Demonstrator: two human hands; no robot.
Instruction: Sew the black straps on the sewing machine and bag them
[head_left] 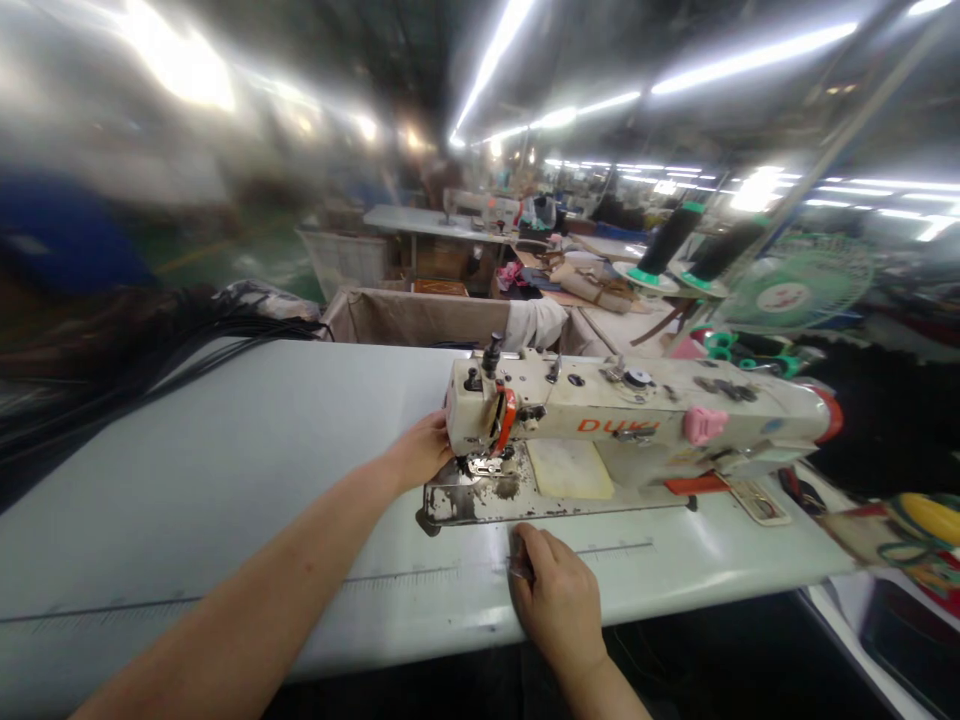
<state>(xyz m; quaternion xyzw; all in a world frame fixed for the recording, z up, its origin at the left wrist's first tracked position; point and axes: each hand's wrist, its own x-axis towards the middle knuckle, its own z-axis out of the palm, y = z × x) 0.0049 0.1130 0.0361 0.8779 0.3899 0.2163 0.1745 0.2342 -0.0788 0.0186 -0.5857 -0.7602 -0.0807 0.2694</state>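
Observation:
A white sewing machine (645,410) with orange letters stands on a pale table (300,420). My left hand (422,452) reaches to the left end of the machine head, beside the needle area; its fingertips are hidden behind the head. My right hand (559,590) is at the front of the machine bed, its fingers closed round a small dark metallic object (519,560) that I cannot make out. A yellowish pad (571,470) lies on the bed under the arm. A printed ruler scale (405,578) runs along the table.
Black strips (172,375) lie over the table's left back edge. Behind the table is a cloth-lined bin (420,318). Dark thread cones (667,240) and a green fan (795,290) stand at the back right. A small tray (759,502) is right of the machine.

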